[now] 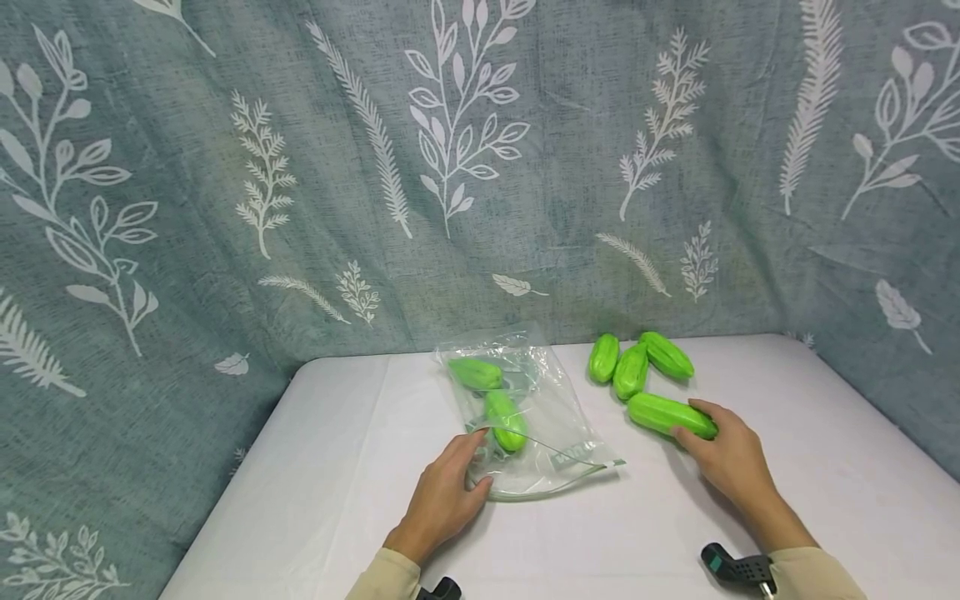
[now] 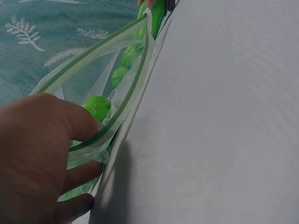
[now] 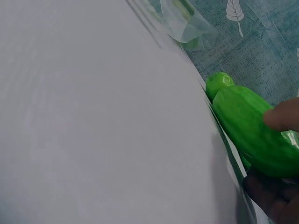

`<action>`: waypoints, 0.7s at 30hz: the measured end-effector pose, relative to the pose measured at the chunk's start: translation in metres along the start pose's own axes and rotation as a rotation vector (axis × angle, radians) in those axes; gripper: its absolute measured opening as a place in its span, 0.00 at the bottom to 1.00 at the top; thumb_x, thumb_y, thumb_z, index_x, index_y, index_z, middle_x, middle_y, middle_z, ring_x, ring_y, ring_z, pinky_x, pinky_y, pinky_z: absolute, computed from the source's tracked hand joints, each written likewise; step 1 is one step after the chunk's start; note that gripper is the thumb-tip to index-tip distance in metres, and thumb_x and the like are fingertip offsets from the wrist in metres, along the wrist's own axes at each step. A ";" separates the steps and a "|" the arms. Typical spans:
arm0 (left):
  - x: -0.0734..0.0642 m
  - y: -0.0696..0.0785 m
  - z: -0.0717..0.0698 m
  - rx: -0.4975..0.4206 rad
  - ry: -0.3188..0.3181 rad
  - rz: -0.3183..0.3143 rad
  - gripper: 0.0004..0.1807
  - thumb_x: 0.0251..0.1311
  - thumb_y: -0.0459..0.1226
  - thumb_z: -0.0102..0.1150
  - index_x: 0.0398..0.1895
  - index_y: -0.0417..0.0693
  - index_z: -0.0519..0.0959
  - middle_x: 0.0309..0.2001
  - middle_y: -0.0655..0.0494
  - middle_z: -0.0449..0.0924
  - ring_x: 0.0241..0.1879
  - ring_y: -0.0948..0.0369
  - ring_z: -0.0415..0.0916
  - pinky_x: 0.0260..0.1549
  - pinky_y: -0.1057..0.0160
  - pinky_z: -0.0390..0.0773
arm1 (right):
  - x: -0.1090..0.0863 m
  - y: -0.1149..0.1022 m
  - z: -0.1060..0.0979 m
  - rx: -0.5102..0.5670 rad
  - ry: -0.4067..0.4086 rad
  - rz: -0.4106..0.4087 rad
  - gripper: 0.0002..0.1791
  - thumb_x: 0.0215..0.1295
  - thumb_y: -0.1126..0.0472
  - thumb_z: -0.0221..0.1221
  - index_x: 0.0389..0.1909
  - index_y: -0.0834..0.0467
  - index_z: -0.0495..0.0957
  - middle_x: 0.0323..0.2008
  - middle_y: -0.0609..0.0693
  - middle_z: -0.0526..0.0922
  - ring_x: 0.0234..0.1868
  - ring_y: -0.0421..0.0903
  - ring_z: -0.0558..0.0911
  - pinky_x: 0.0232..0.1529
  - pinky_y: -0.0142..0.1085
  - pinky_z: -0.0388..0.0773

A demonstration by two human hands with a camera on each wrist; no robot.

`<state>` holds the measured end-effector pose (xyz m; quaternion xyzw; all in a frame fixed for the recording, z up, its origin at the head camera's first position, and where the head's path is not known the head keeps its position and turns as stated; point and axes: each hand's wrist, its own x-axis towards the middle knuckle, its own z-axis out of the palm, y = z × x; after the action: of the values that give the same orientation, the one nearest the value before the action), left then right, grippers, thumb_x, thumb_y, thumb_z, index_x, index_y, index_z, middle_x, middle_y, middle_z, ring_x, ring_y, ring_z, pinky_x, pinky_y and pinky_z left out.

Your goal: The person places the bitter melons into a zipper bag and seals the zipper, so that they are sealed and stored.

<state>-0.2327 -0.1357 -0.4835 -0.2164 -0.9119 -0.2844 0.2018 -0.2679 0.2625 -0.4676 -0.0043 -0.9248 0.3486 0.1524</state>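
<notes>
- Beige sleeves (image 1: 810,573) with black wrist devices (image 1: 738,568) are occupying the near side, one at left and one at right.
- Of the hands, the left hand (image 1: 444,492) is holding the left end of the bag's mouth, thumb and fingers partly parted around the film.
- Clear plastic bag (image 1: 551,400) is lying on the white desk (image 1: 337,467), its green-edged mouth gaping toward the near side.
- Two bagged gourds (image 1: 506,419) are resting inside, one near, one far.
- Right hand (image 1: 726,446) is gripping the held gourd (image 1: 663,413) by its right end, thumb near and fingers far.
- Three loose gourds (image 1: 632,371) are lying close together beyond it, right of the bag.
- Leaf-patterned curtain (image 1: 562,275) is hanging behind the desk.
</notes>
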 end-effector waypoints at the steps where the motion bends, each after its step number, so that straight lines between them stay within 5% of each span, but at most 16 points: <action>1: 0.000 0.000 0.000 0.000 0.000 0.000 0.39 0.56 0.38 0.70 0.72 0.51 0.67 0.60 0.58 0.76 0.54 0.59 0.80 0.53 0.58 0.80 | 0.000 0.000 0.000 0.011 0.007 0.008 0.37 0.70 0.49 0.60 0.68 0.70 0.66 0.64 0.74 0.67 0.63 0.73 0.67 0.59 0.68 0.64; 15: 0.002 0.002 0.000 -0.001 -0.016 -0.019 0.39 0.56 0.38 0.70 0.72 0.52 0.67 0.59 0.58 0.76 0.55 0.59 0.79 0.54 0.59 0.79 | -0.001 -0.005 -0.001 0.171 0.064 0.021 0.37 0.69 0.48 0.62 0.69 0.67 0.66 0.65 0.73 0.68 0.63 0.69 0.69 0.57 0.62 0.67; 21: 0.000 0.001 0.000 0.001 -0.013 -0.012 0.39 0.56 0.39 0.70 0.72 0.52 0.67 0.60 0.58 0.76 0.55 0.59 0.79 0.53 0.58 0.80 | -0.003 -0.007 -0.003 0.240 0.076 0.006 0.41 0.69 0.47 0.62 0.72 0.68 0.60 0.63 0.72 0.69 0.57 0.66 0.74 0.45 0.28 0.73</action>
<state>-0.2324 -0.1350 -0.4830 -0.2129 -0.9146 -0.2838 0.1942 -0.2635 0.2589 -0.4619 -0.0021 -0.8699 0.4570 0.1857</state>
